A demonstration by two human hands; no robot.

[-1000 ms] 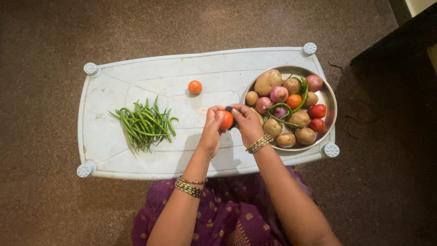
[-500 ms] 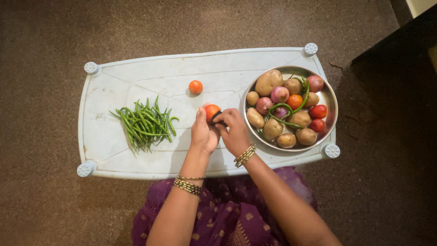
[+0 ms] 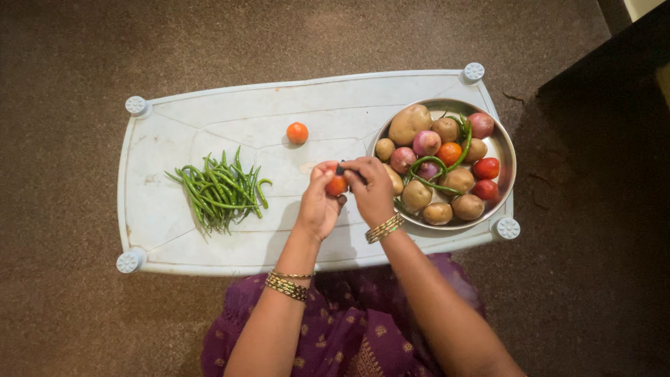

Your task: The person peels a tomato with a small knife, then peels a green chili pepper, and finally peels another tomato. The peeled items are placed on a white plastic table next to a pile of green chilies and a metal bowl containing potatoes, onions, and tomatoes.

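My left hand [image 3: 317,206] cups a small orange-red tomato [image 3: 336,186] over the middle of a pale plastic table [image 3: 209,119]. My right hand [image 3: 373,188] is closed around a small dark tool [image 3: 341,168] whose tip rests at the top of that tomato; most of the tool is hidden by the fingers. A second tomato [image 3: 297,132] lies alone on the table beyond my hands. Just right of my right hand stands a steel bowl [image 3: 504,150] with potatoes, onions, tomatoes and long green chillies.
A pile of green chillies [image 3: 220,190] lies on the table's left half. The table stands on brown carpet [image 3: 63,105]. A dark piece of furniture [image 3: 614,84] rises at the right. My purple patterned clothing [image 3: 349,328] is at the near edge.
Both hands have shifted slightly right and back toward me with the tomato, after moving left half a second ago. The tomato has turned in my left hand.
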